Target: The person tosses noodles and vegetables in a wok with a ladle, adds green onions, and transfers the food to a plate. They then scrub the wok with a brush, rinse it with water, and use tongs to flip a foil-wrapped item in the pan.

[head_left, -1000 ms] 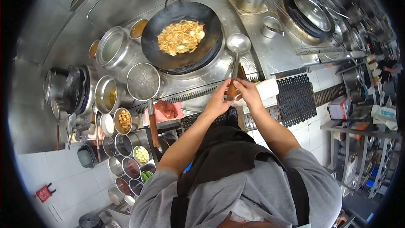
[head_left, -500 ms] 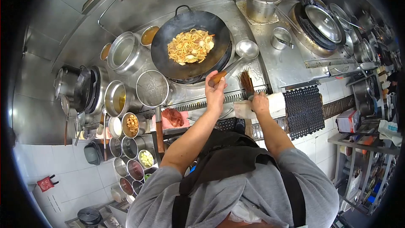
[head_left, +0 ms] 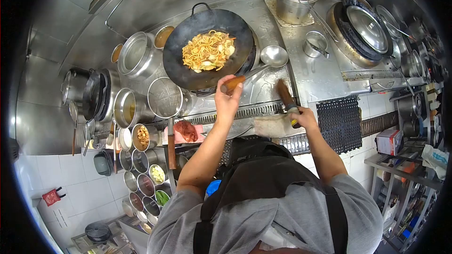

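Note:
My left hand (head_left: 228, 101) is closed on the wooden handle of a ladle (head_left: 273, 56), whose metal bowl rests on or just above the steel stove top. To its upper left, a black wok (head_left: 175, 59) holds fried noodles (head_left: 208, 51). My right hand (head_left: 306, 118) grips the dark handle end of a wok brush (head_left: 285, 91). The brush's brown bristles point up and away from me, towards the ladle, and do not touch it. A pale folded cloth (head_left: 270, 126) lies on the stove's front edge below the brush.
A wire strainer (head_left: 165, 98) and metal pots (head_left: 136, 54) stand left of the wok. Raw-looking red meat (head_left: 185, 131) lies near the front edge. Several ingredient tins (head_left: 146, 186) sit lower left. A covered wok (head_left: 367, 28) and tall pot (head_left: 294, 0) are at right.
My right hand has lifted the brush from the front edge and moved right, swinging its handle end towards me. My left hand has shifted slightly left with the ladle.

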`<state>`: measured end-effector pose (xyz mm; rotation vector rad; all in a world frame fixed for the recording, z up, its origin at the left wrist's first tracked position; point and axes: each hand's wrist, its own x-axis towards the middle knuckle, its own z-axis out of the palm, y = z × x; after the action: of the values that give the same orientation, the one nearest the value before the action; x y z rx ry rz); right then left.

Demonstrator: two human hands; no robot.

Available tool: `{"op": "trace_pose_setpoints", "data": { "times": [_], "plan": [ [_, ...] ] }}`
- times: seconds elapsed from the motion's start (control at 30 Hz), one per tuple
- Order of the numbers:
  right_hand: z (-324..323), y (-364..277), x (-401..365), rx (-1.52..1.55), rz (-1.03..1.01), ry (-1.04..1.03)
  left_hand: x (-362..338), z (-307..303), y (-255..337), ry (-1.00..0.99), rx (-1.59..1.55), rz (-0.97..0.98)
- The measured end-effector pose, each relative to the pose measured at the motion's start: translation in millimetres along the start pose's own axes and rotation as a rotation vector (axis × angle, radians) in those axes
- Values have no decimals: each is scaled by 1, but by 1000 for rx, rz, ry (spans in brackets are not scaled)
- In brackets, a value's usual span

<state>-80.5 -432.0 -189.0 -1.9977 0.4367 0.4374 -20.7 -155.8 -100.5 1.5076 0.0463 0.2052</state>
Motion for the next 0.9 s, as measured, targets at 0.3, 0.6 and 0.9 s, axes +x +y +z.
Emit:
{"op": "trace_pose_setpoints", "data": {
  "times": [0.3,0.6,0.9],
  "plan": [
    [85,26,16,-451,-439,43,-63,45,12,-485,462,352],
    [31,-20,-56,852,82,-167,-92,38,-22,-954,201,-59],
    [21,35,-83,-610,-264,304,-101,-25,-34,-773,262,-175]
  ]
}}
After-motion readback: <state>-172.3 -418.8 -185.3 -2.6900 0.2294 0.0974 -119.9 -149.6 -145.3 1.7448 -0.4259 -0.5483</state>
